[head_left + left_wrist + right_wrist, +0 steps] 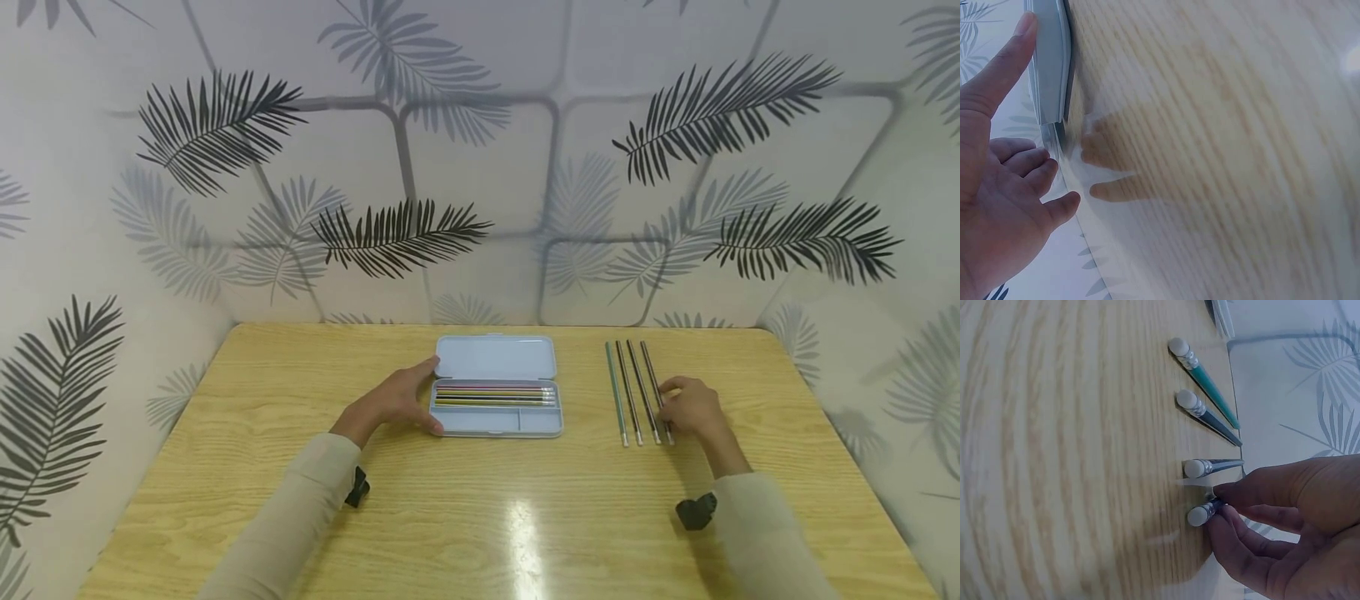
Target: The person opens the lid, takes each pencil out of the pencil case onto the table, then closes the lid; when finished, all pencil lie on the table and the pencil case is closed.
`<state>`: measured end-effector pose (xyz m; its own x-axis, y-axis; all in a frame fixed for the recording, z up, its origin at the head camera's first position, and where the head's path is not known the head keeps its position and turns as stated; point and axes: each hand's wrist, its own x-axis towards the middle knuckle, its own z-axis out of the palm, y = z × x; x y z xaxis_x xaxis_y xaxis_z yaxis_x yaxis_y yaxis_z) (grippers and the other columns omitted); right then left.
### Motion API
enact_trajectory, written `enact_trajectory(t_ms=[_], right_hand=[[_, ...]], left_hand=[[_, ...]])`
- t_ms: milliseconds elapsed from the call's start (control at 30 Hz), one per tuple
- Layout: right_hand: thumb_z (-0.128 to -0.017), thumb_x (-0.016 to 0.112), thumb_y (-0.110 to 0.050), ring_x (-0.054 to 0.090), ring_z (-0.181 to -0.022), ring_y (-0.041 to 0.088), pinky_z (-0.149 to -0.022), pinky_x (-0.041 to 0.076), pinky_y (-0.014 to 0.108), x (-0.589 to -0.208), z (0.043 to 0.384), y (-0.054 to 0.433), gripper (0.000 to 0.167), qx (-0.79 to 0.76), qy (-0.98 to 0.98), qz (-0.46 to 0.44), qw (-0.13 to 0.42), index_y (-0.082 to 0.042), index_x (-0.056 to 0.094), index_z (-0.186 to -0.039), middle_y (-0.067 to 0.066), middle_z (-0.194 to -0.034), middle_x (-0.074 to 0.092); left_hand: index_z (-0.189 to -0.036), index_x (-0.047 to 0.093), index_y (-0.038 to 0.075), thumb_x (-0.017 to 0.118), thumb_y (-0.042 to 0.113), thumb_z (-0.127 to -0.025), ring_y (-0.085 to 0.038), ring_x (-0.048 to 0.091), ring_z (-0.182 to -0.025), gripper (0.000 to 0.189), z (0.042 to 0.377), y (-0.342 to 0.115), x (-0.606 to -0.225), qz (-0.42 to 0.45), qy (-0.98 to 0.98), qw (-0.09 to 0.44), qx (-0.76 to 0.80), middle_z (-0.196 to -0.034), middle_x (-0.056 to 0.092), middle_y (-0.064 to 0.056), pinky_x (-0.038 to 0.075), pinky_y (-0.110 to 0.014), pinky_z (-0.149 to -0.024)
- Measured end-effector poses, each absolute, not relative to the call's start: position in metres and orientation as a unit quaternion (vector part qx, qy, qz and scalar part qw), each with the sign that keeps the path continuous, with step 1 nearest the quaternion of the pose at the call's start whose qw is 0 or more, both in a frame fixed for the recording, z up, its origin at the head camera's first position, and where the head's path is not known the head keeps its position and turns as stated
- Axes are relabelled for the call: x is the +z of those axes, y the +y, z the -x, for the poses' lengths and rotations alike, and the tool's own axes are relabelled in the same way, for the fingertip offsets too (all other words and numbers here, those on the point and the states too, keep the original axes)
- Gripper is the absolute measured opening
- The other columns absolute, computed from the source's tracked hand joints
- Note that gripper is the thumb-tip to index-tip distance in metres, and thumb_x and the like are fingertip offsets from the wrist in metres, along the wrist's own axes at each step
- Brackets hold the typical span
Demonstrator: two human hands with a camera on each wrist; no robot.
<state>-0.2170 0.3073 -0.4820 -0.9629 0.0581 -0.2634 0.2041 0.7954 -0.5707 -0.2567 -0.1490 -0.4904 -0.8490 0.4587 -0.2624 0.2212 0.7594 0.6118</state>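
Pale-blue pencil case [480,420], lid [495,357] back, beside four loose pencils [628,392]

The left hand [397,397], fingers spread, touches the case's left side with its thumb. On the wooden tabletop [442,500] to the right, one green pencil [616,392] and three dark ones [643,392] lie in a row. The right hand [692,407] pinches the rightmost dark pencil [649,367] near its eraser [1198,516]. More pencils [491,397] lie inside the case, toward the lid.

This looks like an indoor room, though whether home or office cannot be told, with leaf-patterned walls [517,167] across the top and sides of the head view and a wood-grain table [600,517] below.
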Motion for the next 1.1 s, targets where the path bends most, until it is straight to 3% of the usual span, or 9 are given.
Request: enact_trajectory(t_ms=[100,200,333,433,567,600,833,1100], right_hand=[[-0.075,0.067,-0.006,0.059,-0.065,0.021,-0.059,0.051,0.033,-0.48,0.217,0.305,0.048,-0.297,0.944,-0.073,0.119,0.014,0.055,-0.117,0.016,-0.075,0.069],[-0.075,0.066,-0.007,0.062,-0.069,0.024,-0.065,0.054,0.038,-0.475,0.217,0.304,0.049,-0.29,0.946,-0.072,0.127,0.016,0.053,-0.117,0.021,-0.082,0.069],[-0.078,0.058,-0.005,0.053,-0.055,0.015,-0.053,0.05,0.029,-0.467,0.222,0.295,0.05,-0.294,0.945,-0.062,0.128,0.017,0.049,-0.123,0.017,-0.072,0.065],[-0.083,0.054,-0.005,0.054,-0.057,0.017,-0.051,0.047,0.024,-0.464,0.227,0.279,0.046,-0.308,0.945,-0.033,0.103,0.015,0.05,-0.124,0.017,-0.078,0.065],[-0.088,0.058,-0.008,0.064,-0.09,0.032,-0.069,0.055,0.035,-0.467,0.235,0.253,0.036,-0.342,0.937,0.042,0.065,0.008,0.057,-0.121,0.025,-0.105,0.064],[-0.089,0.059,-0.008,0.064,-0.092,0.034,-0.073,0.056,0.038,-0.469,0.237,0.246,0.035,-0.354,0.931,0.061,0.06,0.007,0.058,-0.12,0.023,-0.104,0.065],[-0.087,0.065,-0.005,0.066,-0.095,0.032,-0.083,0.057,0.04,-0.479,0.249,0.198,0.024,-0.414,0.899,0.14,0.039,0.004,0.065,-0.109,0.017,-0.1,0.069],[-0.086,0.065,-0.004,0.066,-0.097,0.027,-0.086,0.056,0.039,-0.482,0.252,0.162,0.016,-0.401,0.902,0.132,0.087,-0.001,0.069,-0.101,0.013,-0.101,0.07]], left_hand=[[-0.153,0.013,0.007,0.089,0.04,-0.059,-0.028,0.016,-0.147,0.125,0.257,-0.15,-0.491,-0.188,0.916,0.201,0.292,-0.16,0.014,-0.01,0.019,-0.044,-0.12],[-0.153,0.013,0.007,0.089,0.04,-0.059,-0.029,0.016,-0.147,0.125,0.257,-0.15,-0.491,-0.185,0.917,0.201,0.289,-0.16,0.015,-0.01,0.019,-0.044,-0.12],[-0.153,0.013,0.007,0.089,0.039,-0.059,-0.029,0.016,-0.147,0.125,0.257,-0.15,-0.491,-0.181,0.918,0.203,0.287,-0.16,0.015,-0.01,0.02,-0.044,-0.12],[-0.153,0.013,0.007,0.089,0.039,-0.059,-0.029,0.016,-0.147,0.126,0.258,-0.15,-0.492,-0.181,0.918,0.204,0.29,-0.16,0.015,-0.01,0.02,-0.044,-0.12],[-0.153,0.012,0.008,0.089,0.04,-0.058,-0.029,0.016,-0.147,0.126,0.258,-0.15,-0.492,-0.18,0.918,0.205,0.289,-0.16,0.015,-0.01,0.02,-0.044,-0.12],[-0.153,0.012,0.008,0.089,0.04,-0.058,-0.028,0.016,-0.147,0.126,0.258,-0.15,-0.492,-0.18,0.918,0.205,0.288,-0.16,0.015,-0.01,0.02,-0.044,-0.12],[-0.153,0.012,0.008,0.089,0.04,-0.058,-0.028,0.016,-0.147,0.126,0.259,-0.149,-0.492,-0.176,0.918,0.205,0.289,-0.16,0.015,-0.009,0.019,-0.044,-0.12],[-0.153,0.012,0.01,0.09,0.039,-0.058,-0.026,0.016,-0.147,0.126,0.258,-0.148,-0.492,-0.17,0.918,0.209,0.29,-0.16,0.015,-0.007,0.019,-0.043,-0.12]])
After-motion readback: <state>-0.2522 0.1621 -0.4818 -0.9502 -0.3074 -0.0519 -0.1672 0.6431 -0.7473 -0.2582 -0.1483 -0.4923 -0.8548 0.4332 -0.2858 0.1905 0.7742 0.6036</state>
